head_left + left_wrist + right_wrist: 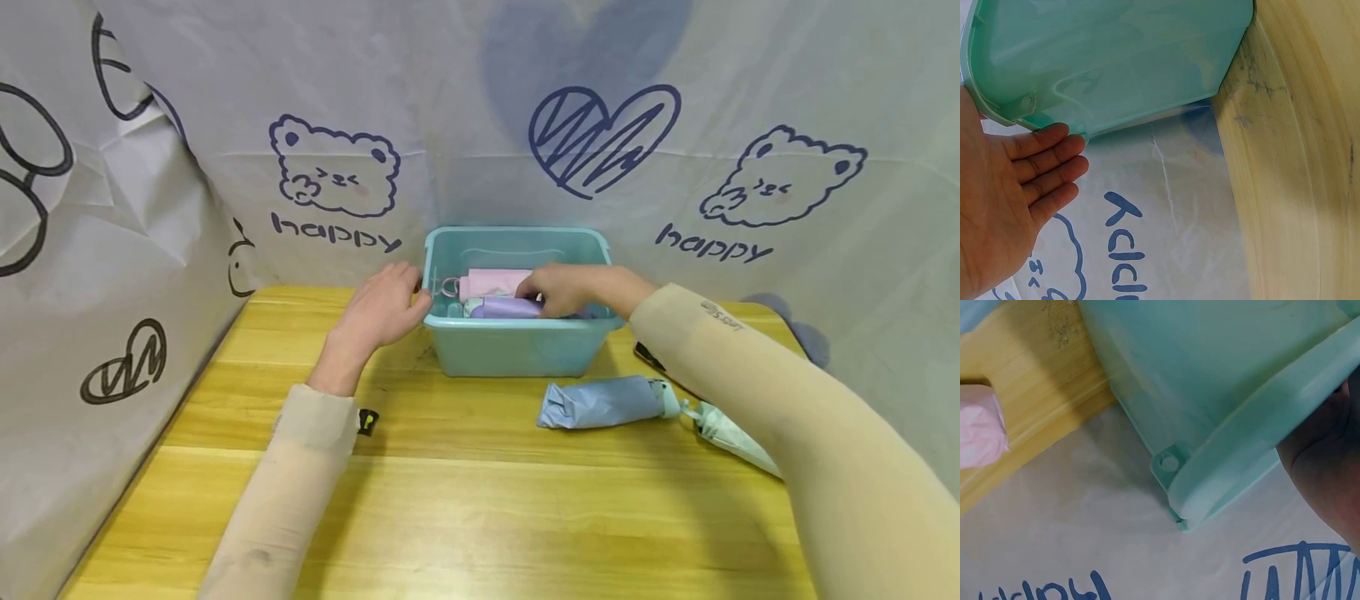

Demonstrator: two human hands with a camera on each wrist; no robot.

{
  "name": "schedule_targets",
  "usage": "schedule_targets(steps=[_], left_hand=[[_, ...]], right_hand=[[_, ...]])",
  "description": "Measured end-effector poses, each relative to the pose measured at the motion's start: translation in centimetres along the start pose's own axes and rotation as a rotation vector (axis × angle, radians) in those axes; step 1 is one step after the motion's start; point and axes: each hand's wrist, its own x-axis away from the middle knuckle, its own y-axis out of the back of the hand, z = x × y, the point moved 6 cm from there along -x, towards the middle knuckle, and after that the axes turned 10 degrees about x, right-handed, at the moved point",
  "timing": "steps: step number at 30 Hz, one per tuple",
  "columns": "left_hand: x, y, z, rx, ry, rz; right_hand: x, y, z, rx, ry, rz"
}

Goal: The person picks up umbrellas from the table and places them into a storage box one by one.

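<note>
A teal plastic bin [517, 350] stands against the back sheet. Inside it lie a pink folded umbrella [495, 283] with a ring-shaped strap and, nearer the front, a purple folded umbrella [510, 308]. My right hand [566, 287] reaches over the bin's right side and grips the purple umbrella, fingers bent down around it; in the right wrist view the bin wall hides the fingertips. At the bin's left rim is my left hand [386, 304]. Its fingers [1054, 169] are extended along the outside of the bin's corner.
A blue folded umbrella [600, 402] lies in front of the bin, its end near a pale green folded umbrella [735, 437]. Something dark [648, 356] shows partly under my right sleeve. A pink wrapped thing [982, 425] rests on the wooden table [487, 517] beside the bin.
</note>
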Motion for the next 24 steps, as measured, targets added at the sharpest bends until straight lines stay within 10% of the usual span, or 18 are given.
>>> schedule_targets(steps=[24], left_hand=[[-0.01,0.09,-0.18,0.001,-0.002,-0.002]], right_hand=[[-0.74,-0.31,0.26,-0.006,-0.028,0.124]])
